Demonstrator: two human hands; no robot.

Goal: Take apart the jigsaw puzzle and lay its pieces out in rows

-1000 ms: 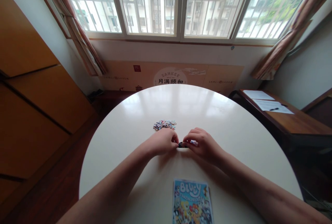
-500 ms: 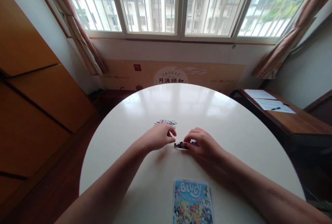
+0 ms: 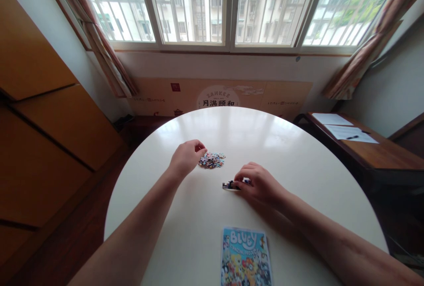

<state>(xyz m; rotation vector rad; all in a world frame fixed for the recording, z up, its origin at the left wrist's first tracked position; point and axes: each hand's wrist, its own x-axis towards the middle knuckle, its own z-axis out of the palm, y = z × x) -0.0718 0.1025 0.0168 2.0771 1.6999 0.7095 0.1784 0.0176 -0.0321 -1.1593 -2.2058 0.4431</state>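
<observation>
White table (image 3: 281,144) holds one puzzle-piece pile (image 3: 212,160), one joined strip (image 3: 228,185), one picture card (image 3: 245,257).

light: plain daylight from the windows (image 3: 228,7) far beyond the right hand (image 3: 258,184), kinda blown out | glare: soft sheen on the white table (image 3: 245,131) past the pinch | shadows: faint, under the forearms, nearer than the grip | edges: fisheye bend, no real blur

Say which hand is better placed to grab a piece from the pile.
Left, probably. The left hand is beside the pile of pieces, fingers curled toward it; the right hand holds the joined pieces.
</observation>
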